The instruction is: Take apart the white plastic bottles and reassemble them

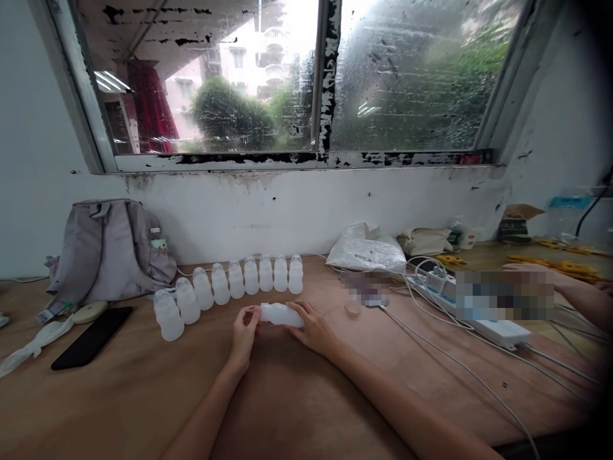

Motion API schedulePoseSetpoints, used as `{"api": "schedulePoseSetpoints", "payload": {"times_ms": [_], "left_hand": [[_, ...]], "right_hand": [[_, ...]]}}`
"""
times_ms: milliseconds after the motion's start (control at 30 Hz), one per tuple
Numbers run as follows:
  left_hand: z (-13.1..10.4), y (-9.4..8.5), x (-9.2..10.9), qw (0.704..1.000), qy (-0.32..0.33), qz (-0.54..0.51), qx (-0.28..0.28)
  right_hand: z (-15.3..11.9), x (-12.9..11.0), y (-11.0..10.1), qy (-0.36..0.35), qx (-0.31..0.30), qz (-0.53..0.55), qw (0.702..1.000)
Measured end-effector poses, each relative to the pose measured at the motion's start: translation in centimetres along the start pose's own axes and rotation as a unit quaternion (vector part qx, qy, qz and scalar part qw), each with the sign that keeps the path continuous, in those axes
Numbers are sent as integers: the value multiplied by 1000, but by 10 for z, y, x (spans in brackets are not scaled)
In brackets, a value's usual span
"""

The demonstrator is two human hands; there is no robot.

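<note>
A frosted white plastic bottle [278, 314] lies on its side between my hands, just above or on the brown table [143, 409]; I cannot tell which. My right hand [311, 327] is wrapped around its base end. At the neck end, my left hand [246, 327] has its fingertips pinched together on the bottle; whether a small part is between them is hidden. Behind my hands, several similar bottles with clear caps stand upright in a curved row, among them a bottle [169, 316] at the left end and a bottle [295, 276] at the right end.
On the left are a grey backpack [115, 246], a black phone [92, 338] and a round pale object [89, 311]. A clear ring-like piece [352, 310] lies right of my hands, near a power strip [498, 329] with cables. Another person's arm [582, 291] reaches in at right.
</note>
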State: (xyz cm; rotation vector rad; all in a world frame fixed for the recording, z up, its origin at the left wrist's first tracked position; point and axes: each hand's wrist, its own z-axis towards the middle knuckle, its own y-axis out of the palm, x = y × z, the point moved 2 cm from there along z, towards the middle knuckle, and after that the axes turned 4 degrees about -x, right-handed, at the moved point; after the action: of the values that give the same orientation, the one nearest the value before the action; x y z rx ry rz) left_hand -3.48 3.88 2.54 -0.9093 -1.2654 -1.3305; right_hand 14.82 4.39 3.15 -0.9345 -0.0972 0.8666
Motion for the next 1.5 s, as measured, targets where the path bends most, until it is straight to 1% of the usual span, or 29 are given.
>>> {"api": "schedulePoseSetpoints", "payload": {"times_ms": [233,367,467,533,600,700,767,867,1000,1133,1200,1267,1367,1433,1500], "left_hand": [[1,-1,1,1000,-16,3,-26],[1,-3,4,1000,-4,-6,-29],[2,-2,6,997,6,-58,-49],[3,-2,3,991,-8,-117,-59],[5,-3,-2,988,-39,-147,-40],[7,-6,-10,988,-78,-133,-4],[7,-6,-12,987,-89,-133,-5],[7,-6,-10,986,-82,-147,-18],[8,-5,-4,984,-51,-168,-39],[8,-7,-8,986,-75,-147,-20],[9,-7,-8,985,-78,-150,-29],[10,-7,-7,984,-68,-160,-40],[11,-7,-5,984,-55,-167,-34],[10,-8,-7,985,-66,-160,-25],[10,-9,-9,985,-82,-150,-28]], "right_hand": [[-1,2,-6,-35,24,-36,998],[1,0,-10,-44,32,-46,997],[2,1,-12,-44,29,-51,997],[2,1,-12,-44,21,-53,997],[2,0,-11,-47,13,-53,997],[1,-3,-10,-49,10,-52,997],[1,-4,-10,-48,9,-54,997],[1,-3,-9,-50,10,-55,997],[1,-1,-9,-47,15,-51,997],[1,-2,-9,-47,12,-48,998],[1,-3,-9,-49,11,-49,998],[0,-2,-9,-48,13,-48,998],[0,-1,-9,-42,16,-46,998],[0,-1,-9,-43,14,-45,998],[0,-2,-9,-44,10,-44,998]]}}
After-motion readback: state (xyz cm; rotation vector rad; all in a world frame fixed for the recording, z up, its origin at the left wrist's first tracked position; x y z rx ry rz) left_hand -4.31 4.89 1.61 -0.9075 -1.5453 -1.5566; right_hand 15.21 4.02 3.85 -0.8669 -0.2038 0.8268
